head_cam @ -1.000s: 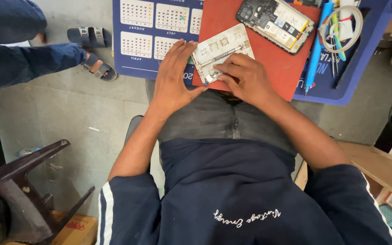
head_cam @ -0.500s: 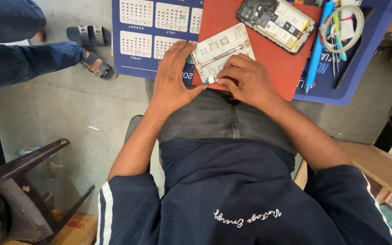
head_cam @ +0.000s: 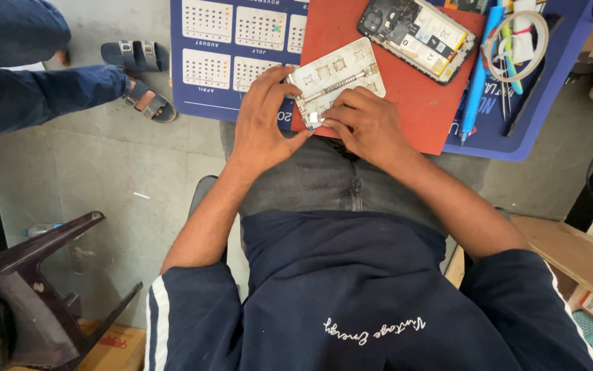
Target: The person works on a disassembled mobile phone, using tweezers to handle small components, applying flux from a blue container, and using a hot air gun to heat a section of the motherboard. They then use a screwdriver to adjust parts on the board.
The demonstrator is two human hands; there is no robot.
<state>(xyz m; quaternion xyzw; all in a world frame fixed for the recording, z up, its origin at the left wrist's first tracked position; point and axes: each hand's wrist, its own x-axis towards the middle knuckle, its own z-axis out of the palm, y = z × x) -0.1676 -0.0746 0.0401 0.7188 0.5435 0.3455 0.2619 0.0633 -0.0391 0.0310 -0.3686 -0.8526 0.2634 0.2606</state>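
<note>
A white rectangular holder plate (head_cam: 337,79) with cut-out slots and a metal bar lies on a red mat (head_cam: 406,89) at the near edge of a blue table. My left hand (head_cam: 262,120) rests on the plate's left edge, fingers spread, thumb reaching toward a small metal part (head_cam: 313,121) at the plate's near corner. My right hand (head_cam: 365,124) is curled over that same corner and pinches the small part with its fingertips. Both forearms lie over my lap.
An opened phone (head_cam: 416,34) with its insides showing lies farther back on the red mat. A blue pen-like tool (head_cam: 476,82), a ring of white tape (head_cam: 516,41) and a blue calendar sheet (head_cam: 234,48) are on the table. Another person's sandalled feet (head_cam: 138,75) stand left. A dark chair (head_cam: 28,288) sits lower left.
My hands stay on the plate's near corner; the fingers have shifted only slightly around the small part.
</note>
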